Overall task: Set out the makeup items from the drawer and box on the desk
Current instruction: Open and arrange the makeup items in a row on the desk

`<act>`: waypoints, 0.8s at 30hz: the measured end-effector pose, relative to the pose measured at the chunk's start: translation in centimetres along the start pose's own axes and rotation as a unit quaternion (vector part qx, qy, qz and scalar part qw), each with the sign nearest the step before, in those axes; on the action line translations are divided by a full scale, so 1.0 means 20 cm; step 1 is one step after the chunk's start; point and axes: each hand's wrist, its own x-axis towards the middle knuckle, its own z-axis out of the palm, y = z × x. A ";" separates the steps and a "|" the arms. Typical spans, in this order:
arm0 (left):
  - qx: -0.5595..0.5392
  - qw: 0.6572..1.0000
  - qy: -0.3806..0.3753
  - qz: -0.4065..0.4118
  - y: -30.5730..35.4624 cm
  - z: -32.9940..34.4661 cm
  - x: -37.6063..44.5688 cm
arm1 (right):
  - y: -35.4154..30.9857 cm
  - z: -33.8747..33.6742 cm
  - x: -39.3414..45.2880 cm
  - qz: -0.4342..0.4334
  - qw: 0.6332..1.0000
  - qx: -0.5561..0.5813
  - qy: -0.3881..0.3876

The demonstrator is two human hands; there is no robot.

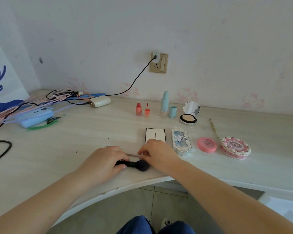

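A black makeup brush (pixel 139 165) lies on the pale desk (pixel 78 146) near its front edge. My left hand (pixel 105 162) grips the brush's handle. My right hand (pixel 156 153) pinches a thin silver stick (pixel 133 155) just behind the brush. Behind my right hand lies a white palette box with a black border (pixel 155 134). To its right lie an ornate silver-blue palette (pixel 181 141), a round pink compact (pixel 207 144) and a cake-shaped pink case (pixel 235 147).
At the back stand two red lip tints (pixel 142 109), a pale blue bottle (pixel 164 104) with its cap (pixel 172 112) beside it, and an open mirror compact (pixel 189 114). A thin brush (pixel 213 127) lies at the right. Cables, hangers and a charger (pixel 100 101) crowd the left.
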 end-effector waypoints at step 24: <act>-0.221 0.954 -0.030 -0.202 0.24 0.01 0.50 | 0.29 -0.18 -0.06 0.100 0.985 -0.139 -0.022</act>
